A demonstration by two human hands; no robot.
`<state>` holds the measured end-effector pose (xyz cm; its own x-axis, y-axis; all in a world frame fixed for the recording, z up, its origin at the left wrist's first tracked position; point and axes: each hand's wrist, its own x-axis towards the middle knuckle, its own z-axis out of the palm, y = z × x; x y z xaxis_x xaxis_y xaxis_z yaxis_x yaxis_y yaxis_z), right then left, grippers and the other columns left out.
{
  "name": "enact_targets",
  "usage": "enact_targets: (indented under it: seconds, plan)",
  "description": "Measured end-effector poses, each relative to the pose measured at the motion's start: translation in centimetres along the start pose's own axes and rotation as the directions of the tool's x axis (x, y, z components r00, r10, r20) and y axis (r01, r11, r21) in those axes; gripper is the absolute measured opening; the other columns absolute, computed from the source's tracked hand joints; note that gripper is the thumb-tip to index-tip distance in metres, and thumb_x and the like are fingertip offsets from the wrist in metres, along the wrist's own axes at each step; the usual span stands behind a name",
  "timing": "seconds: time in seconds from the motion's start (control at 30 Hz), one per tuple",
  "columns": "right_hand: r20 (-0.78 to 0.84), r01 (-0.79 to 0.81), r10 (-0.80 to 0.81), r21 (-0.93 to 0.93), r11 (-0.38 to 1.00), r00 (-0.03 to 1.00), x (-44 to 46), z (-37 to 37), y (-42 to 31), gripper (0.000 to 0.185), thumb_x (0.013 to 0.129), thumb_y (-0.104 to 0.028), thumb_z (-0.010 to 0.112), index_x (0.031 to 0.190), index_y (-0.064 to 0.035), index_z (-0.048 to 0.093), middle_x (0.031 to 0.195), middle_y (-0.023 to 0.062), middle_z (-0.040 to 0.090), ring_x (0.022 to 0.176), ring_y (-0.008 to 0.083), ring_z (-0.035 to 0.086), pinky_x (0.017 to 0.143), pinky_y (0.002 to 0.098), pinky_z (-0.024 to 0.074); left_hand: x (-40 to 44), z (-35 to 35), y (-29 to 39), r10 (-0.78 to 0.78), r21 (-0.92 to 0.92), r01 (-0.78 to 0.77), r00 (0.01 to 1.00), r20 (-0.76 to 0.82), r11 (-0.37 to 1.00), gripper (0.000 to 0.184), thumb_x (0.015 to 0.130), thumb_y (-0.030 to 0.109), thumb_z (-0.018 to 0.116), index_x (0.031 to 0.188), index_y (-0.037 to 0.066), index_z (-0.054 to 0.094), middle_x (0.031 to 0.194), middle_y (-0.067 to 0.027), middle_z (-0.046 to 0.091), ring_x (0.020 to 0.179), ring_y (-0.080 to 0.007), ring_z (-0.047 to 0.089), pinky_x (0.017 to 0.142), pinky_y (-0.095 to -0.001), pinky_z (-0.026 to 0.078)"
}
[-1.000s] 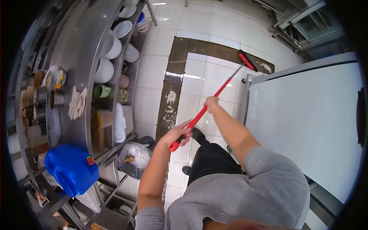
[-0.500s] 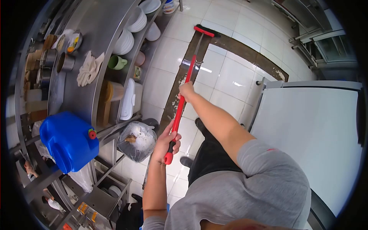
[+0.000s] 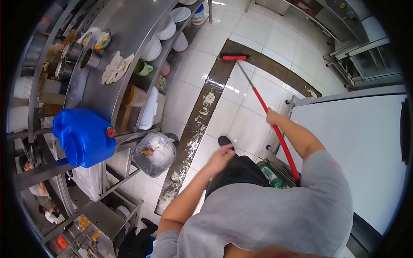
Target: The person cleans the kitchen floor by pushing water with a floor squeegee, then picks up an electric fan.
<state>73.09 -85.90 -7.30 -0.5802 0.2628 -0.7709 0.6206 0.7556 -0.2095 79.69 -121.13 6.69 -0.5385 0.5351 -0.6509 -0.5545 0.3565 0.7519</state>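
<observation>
At the corner of the dark L-shaped floor strip (image 3: 201, 112), the long red-handled broom (image 3: 260, 98) rests its head, shaft slanting back rightward; the right hand (image 3: 272, 116) encloses it; the left hand (image 3: 221, 159), empty, is blurred, its openness unclear.

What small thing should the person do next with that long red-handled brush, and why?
Probably bring the left hand onto the red handle, below the right hand. Only the right hand grips it, while the brush head rests far out on the dark floor strip; a second hand would likely steady a stroke toward the white patches.
</observation>
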Motion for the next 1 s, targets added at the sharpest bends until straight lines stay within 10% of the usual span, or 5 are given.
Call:
enact_targets:
  seconds: [0.07, 0.13, 0.37, 0.8, 1.0]
  plan:
    - [-0.028, 0.028, -0.033, -0.16, 0.987, 0.999, -5.3, 0.4, 3.8, 0.069, 0.075, 0.005, 0.048, 0.138, -0.0015, 0.021, 0.072, 0.018, 0.057, 0.045, 0.0259, 0.058, 0.034, 0.0437, 0.0449, -0.9, -3.0, -3.4, 0.029, 0.24, 0.031, 0.97, -0.241, 0.97, 0.041, 0.089, 0.024, 0.057, 0.125, 0.005, 0.052, 0.102, -0.0098, 0.063, 0.092, -0.0158, 0.059, 0.08, -0.0277, 0.046]
    - [0.142, -0.051, 0.009, 0.294, 0.955, 0.99, -12.1, -4.2, 3.8, 0.081, 0.073, 0.006, 0.051, 0.144, -0.0101, 0.017, 0.065, 0.0106, 0.053, 0.041, 0.0191, 0.051, 0.032, 0.0374, 0.0418, -2.2, -5.3, -8.0, 0.097, 0.334, 0.032, 0.928, -0.361, 0.942, 0.044, 0.086, 0.028, 0.057, 0.125, 0.007, 0.052, 0.099, -0.0134, 0.065, 0.088, -0.0236, 0.063, 0.079, -0.0338, 0.048]
    - [0.046, 0.009, -0.052, 0.659, 0.752, 0.998, -10.6, -6.0, 3.8, 0.083, 0.074, 0.004, 0.055, 0.145, -0.0176, 0.018, 0.06, 0.0039, 0.046, 0.038, 0.0133, 0.042, 0.029, 0.0288, 0.0339, -8.2, -5.6, -14.5, -0.232, 0.011, 0.275, 0.832, -0.503, 0.961, 0.039, 0.085, 0.025, 0.059, 0.119, 0.006, 0.056, 0.09, -0.0078, 0.064, 0.08, -0.0162, 0.061, 0.069, -0.0303, 0.047]
    - [0.06, 0.216, -0.209, -0.161, 0.963, 0.976, -0.8, 3.7, 6.6, 0.093, 0.071, 0.005, 0.051, 0.144, -0.0045, -0.007, 0.083, 0.0276, 0.062, 0.06, 0.0341, 0.064, 0.048, 0.0429, 0.051, -9.0, -2.9, -18.4, -0.356, 0.007, 0.418, 0.783, -0.509, 0.908, 0.042, 0.084, 0.032, 0.06, 0.116, 0.006, 0.057, 0.089, -0.0147, 0.066, 0.084, -0.0241, 0.064, 0.076, -0.0343, 0.048]
    - [0.31, 0.012, -0.082, 0.222, 0.975, 0.947, -21.4, -6.0, 3.1, 0.09, 0.072, 0.008, 0.055, 0.147, -0.0188, 0.012, 0.072, 0.0126, 0.056, 0.042, 0.0187, 0.052, 0.04, 0.0337, 0.0452, -5.5, -5.5, -23.6, -0.319, 0.133, 0.438, 0.802, -0.505, 0.889, 0.042, 0.081, 0.033, 0.059, 0.113, 0.006, 0.06, 0.087, -0.0163, 0.067, 0.085, -0.03, 0.064, 0.078, -0.0381, 0.048]
